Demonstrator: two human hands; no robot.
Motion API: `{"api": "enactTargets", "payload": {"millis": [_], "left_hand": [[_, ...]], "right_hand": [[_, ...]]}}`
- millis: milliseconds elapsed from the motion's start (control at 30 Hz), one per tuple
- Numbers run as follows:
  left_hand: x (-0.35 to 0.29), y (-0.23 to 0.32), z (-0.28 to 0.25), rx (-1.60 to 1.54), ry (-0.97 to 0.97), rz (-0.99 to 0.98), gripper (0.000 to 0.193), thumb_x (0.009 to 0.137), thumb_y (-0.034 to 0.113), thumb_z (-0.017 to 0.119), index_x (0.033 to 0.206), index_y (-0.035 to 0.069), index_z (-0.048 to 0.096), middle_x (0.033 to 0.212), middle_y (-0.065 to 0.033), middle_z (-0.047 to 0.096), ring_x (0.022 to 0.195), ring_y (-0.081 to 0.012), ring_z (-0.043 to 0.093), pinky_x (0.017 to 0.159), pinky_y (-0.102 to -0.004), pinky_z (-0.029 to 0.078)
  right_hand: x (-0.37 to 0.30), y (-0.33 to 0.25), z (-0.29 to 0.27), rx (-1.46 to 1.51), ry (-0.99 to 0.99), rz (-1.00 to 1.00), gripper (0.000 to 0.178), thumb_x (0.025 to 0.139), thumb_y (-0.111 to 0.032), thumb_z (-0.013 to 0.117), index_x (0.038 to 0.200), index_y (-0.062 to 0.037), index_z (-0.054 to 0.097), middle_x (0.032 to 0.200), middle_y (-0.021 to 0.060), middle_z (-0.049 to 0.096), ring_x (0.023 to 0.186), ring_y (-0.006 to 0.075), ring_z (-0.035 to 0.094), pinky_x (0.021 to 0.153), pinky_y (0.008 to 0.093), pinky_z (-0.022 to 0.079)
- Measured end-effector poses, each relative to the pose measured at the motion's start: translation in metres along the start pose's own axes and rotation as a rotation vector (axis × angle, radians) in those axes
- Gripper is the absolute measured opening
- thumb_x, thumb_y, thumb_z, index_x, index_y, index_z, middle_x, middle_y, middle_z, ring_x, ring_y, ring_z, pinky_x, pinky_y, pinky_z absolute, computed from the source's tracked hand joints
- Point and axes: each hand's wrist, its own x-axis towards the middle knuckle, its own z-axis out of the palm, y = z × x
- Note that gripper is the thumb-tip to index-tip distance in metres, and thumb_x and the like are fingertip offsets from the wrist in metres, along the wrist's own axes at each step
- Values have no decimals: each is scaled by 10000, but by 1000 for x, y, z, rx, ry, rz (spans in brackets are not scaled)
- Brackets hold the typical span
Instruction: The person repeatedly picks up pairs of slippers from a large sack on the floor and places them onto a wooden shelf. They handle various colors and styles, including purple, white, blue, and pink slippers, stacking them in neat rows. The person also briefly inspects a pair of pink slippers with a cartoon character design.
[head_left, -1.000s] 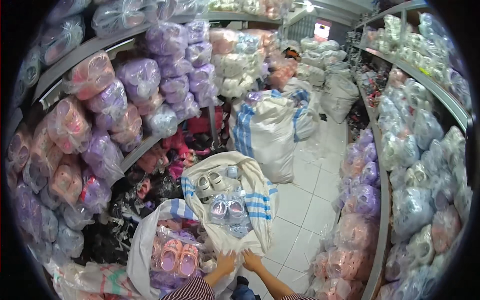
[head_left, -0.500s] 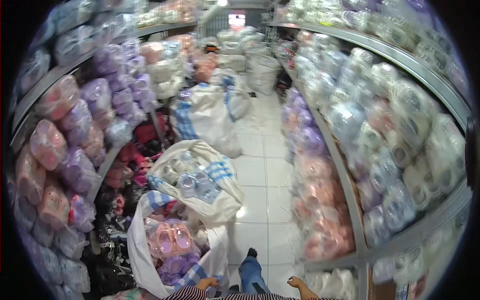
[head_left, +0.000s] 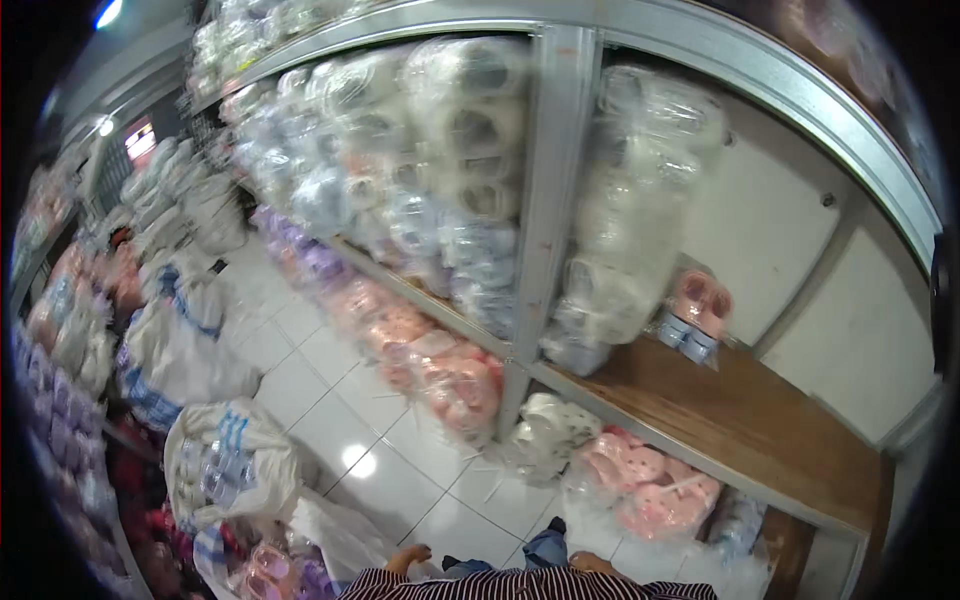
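Note:
My left hand [head_left: 408, 558] hangs low by my striped sleeve, beside the open white sack [head_left: 335, 540] at the lower left. Its fingers look loosely extended, with nothing visible in them. My right hand [head_left: 590, 563] is low at my other side, near the bagged pink clogs [head_left: 645, 480] under the shelf; its fingers are small and blurred. The nearest sack shows wrapped pink clogs [head_left: 270, 567] inside. Just beyond it, another white sack with blue stripes [head_left: 185, 470] holds pale blue wrapped pairs [head_left: 225, 470].
A metal rack [head_left: 560, 190] packed with plastic-wrapped clogs runs along the right. Its wooden shelf [head_left: 720, 405] holds a small pink and blue stack [head_left: 700, 310]. More wrapped pairs [head_left: 55, 390] line the left. White floor tiles [head_left: 370, 420] run between the racks, and sacks [head_left: 180, 340] stand farther back.
The view has swung right, bringing the wooden shelf into sight; the sacks now sit farther left in view. Both hands remain low at my sides.

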Motion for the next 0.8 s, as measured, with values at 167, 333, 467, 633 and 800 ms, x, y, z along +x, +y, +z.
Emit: {"api": "enactTargets", "payload": {"millis": [167, 333, 467, 633, 800], "left_hand": [[105, 150, -64, 413, -161, 223, 410, 790, 298, 512, 1092, 28, 572, 1110, -166, 580, 1003, -284, 562, 828, -391, 441], [122, 460, -115, 137, -712, 852, 244, 890, 163, 444, 1064, 6, 514, 939, -97, 592, 926, -176, 562, 823, -303, 430], [143, 627, -207, 288, 259, 1383, 224, 764, 77, 546, 975, 6, 538, 1002, -151, 543, 955, -294, 515, 831, -374, 409], [226, 719, -290, 283, 1041, 1049, 611, 664, 141, 628, 1216, 39, 387, 1257, -210, 385, 1172, -394, 367, 925, -436, 362], [265, 727, -318, 573, 1209, 803, 987, 584, 204, 741, 1386, 81, 178, 1422, -182, 185, 1285, -412, 216, 971, -469, 345]], "right_hand": [[-19, 4, -64, 415, -18, -184, 338, 844, -265, 543, 1129, -84, 553, 1066, 100, 599, 1008, 235, 554, 834, 345, 441], [-49, -42, -224, 415, -24, -681, 351, 872, -242, 528, 1129, -3, 502, 1028, 79, 597, 962, 158, 562, 833, 323, 444], [-128, -158, -366, 628, 659, -995, 320, 826, -143, 574, 1119, -52, 483, 964, 115, 578, 891, 225, 568, 777, 330, 458], [-138, -203, -472, -110, 1679, -527, 635, 674, -185, 698, 1217, -46, 401, 1265, 230, 353, 1166, 380, 360, 924, 476, 340], [-140, -223, -489, -500, 1430, -417, 834, 640, -238, 733, 1327, -81, 286, 1377, 234, 187, 1258, 429, 215, 995, 481, 279]]}}
